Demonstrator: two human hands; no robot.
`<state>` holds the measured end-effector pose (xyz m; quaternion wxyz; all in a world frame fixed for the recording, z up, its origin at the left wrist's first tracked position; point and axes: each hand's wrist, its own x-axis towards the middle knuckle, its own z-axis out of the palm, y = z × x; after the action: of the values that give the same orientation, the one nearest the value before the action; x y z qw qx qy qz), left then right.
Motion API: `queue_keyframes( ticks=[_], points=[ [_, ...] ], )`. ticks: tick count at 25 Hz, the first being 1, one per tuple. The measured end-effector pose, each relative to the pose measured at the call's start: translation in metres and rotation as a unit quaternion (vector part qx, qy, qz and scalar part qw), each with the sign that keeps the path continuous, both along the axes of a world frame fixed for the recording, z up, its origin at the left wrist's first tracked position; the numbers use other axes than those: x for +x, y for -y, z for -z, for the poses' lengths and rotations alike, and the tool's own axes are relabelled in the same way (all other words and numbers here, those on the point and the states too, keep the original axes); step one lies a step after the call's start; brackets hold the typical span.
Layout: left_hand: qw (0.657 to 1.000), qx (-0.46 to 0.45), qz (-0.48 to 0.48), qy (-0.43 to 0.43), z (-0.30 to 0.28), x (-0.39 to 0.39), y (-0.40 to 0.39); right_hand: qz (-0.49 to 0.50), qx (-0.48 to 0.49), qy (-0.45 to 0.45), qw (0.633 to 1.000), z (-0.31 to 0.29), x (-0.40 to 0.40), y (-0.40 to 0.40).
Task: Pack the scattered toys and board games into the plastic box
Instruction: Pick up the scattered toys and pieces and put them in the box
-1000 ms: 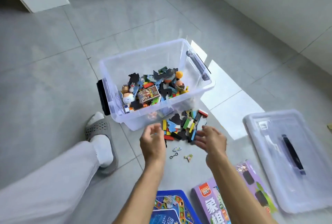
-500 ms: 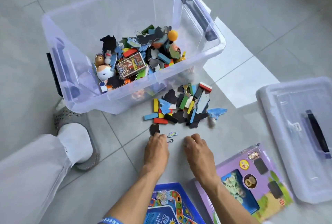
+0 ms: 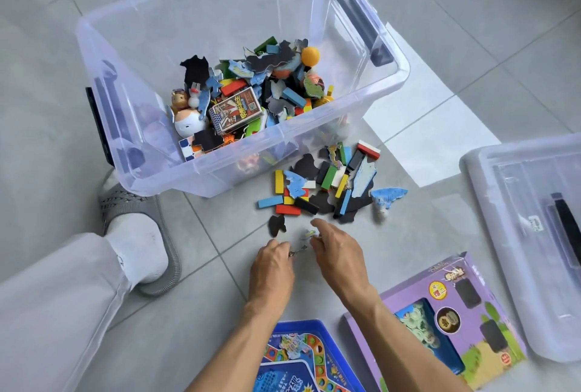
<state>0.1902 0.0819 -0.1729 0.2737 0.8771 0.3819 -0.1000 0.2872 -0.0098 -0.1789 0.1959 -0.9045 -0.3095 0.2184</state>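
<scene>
The clear plastic box (image 3: 163,33) stands on the tiled floor, partly filled with puzzle pieces, coloured blocks, small figures and a card pack (image 3: 235,110). A pile of blocks and puzzle pieces (image 3: 327,184) lies on the floor against the box's near right corner, and a black piece (image 3: 276,225) sits apart from it. Just below the pile, my left hand (image 3: 273,269) pinches a small metal keyring (image 3: 297,252). My right hand (image 3: 339,253) pinches a small charm (image 3: 308,234) at its fingertips. A blue board game (image 3: 301,360) and a purple game box (image 3: 446,316) lie nearest me.
The box's clear lid (image 3: 515,234) with a dark handle lies on the floor at the right. My foot in a grey slipper (image 3: 138,234) and my trouser leg are at the left, beside the box. A small white figure (image 3: 382,214) stands right of the pile.
The camera has dipped closer to the floor. Both hands dropped from hovering over the pile onto the small items below it and closed their fingers on the keyring and charm.
</scene>
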Motion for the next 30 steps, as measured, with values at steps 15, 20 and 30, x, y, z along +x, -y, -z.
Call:
queue_keyframes(
  ticks=[15,20,30],
  points=[
    [0.998,-0.02,0.051,0.024,0.005,0.011,-0.012,0.208,0.037,-0.246,0.946,0.0,0.019,0.005],
    [0.998,-0.012,0.056,0.007,0.003,0.021,-0.005,0.346,0.18,-0.385,0.836,-0.01,0.007,0.017],
    [0.99,-0.134,-0.01,-0.04,-0.023,0.032,-0.012,0.39,0.208,-0.367,0.818,-0.052,0.001,0.024]
  ],
)
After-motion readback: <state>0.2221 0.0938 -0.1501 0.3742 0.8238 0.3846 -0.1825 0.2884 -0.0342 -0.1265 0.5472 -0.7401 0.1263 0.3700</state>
